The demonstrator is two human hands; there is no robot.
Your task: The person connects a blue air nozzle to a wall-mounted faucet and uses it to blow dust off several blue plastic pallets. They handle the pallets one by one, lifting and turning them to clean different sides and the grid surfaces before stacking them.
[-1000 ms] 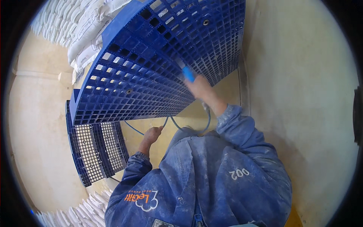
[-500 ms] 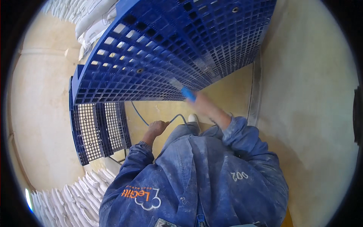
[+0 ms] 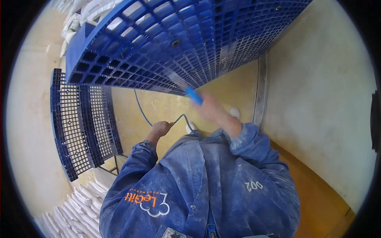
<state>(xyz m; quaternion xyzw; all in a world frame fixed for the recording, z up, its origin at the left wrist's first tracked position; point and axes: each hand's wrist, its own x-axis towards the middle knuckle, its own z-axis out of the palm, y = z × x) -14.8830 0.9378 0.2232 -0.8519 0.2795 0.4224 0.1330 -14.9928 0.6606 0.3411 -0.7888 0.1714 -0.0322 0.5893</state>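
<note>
My right hand (image 3: 210, 109) is closed round a bright blue hand tool (image 3: 194, 96), blurred by motion, so its exact kind is unclear. The tool points at the lower edge of a large blue plastic grid pallet (image 3: 174, 43) that stands tilted up in front of me. Lower and to the left, my left hand (image 3: 160, 129) grips a thin blue hose (image 3: 140, 107). One stretch of hose rises beyond that hand toward the pallet; another bends back toward my waist, where my jacket hides it.
A second blue grid pallet (image 3: 83, 127) stands at the left. White filled sacks (image 3: 75, 210) are stacked at the lower left, with more sacks (image 3: 95, 10) behind the large pallet. A pale wall (image 3: 321, 99) rises on the right above the yellowish floor (image 3: 158, 105).
My view has shifted, and both pallets sit farther left in it. My right hand and the blue tool have moved slightly left. Each hand keeps its hold.
</note>
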